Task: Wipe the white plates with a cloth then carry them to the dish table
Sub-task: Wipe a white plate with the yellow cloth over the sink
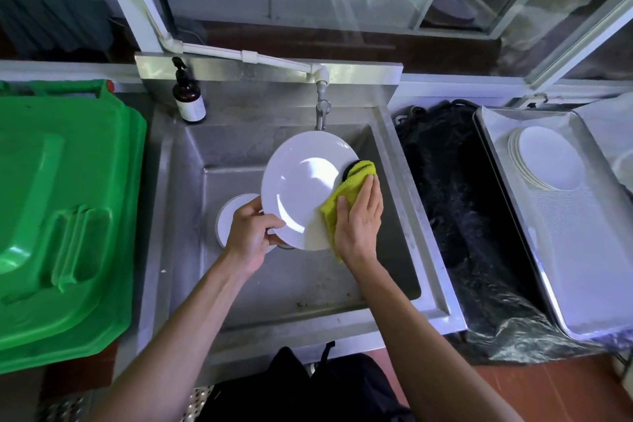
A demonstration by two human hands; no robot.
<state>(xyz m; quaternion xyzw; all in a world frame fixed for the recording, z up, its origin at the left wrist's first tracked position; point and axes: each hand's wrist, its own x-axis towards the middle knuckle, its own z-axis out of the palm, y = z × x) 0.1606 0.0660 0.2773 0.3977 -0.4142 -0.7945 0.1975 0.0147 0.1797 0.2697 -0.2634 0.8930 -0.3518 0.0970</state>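
STEP: wiping | left hand [251, 233] fingers pinch rim of white plate [301, 188], tilted over sink [239, 154] | right hand [359, 219] fingers straight, pressing yellow cloth [346, 192] on plate's right edge | NEXT: likely finish wiping, carry to plate stack [548, 158] on right table [582, 250]

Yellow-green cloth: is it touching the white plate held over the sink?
Touching. The head view shows the right hand pressing the yellow-green cloth flat against the right rim of the white plate, with no gap between them.
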